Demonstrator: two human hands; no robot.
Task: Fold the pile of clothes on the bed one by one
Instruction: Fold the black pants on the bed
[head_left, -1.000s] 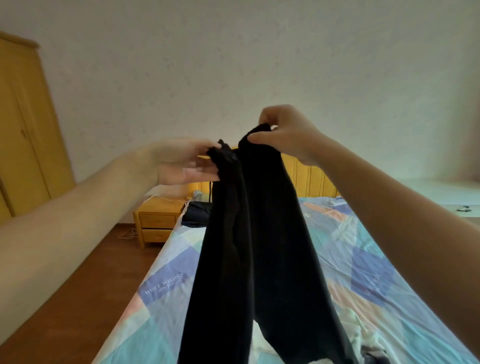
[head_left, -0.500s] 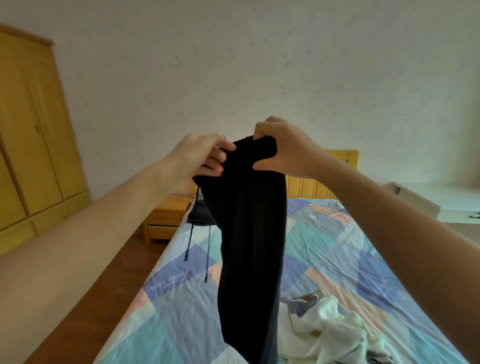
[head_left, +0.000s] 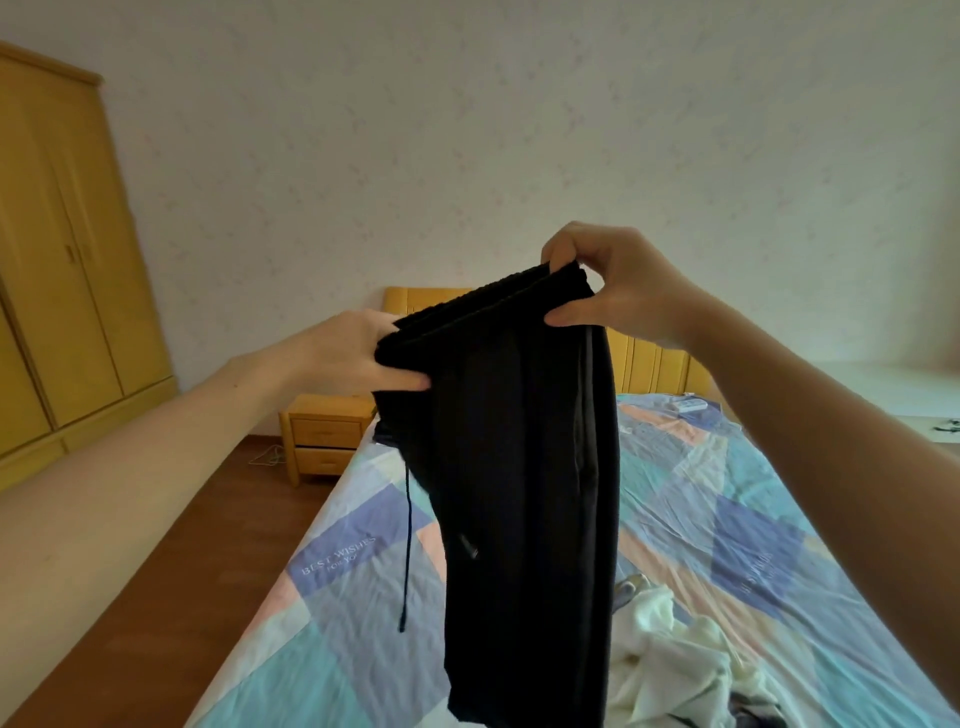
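Observation:
Black drawstring trousers hang in the air over the bed, folded lengthwise with the ribbed waistband on top. My left hand grips the waistband's left end. My right hand pinches its right end, held higher, so the waistband slopes up to the right. A dark drawstring dangles from the left side. The trousers' lower end runs out of the frame. A heap of pale clothes lies on the patchwork sheet at the lower right, partly hidden behind the trousers.
A wooden bedside cabinet stands left of the yellow headboard. A tall wooden wardrobe fills the left wall. Brown floor runs along the bed's left side. A white surface lies at the right. A small white object lies near the headboard.
My hands have moved apart and stretched the waistband out between them; my right hand rose, my left dropped. The trousers now hang as one flat folded panel.

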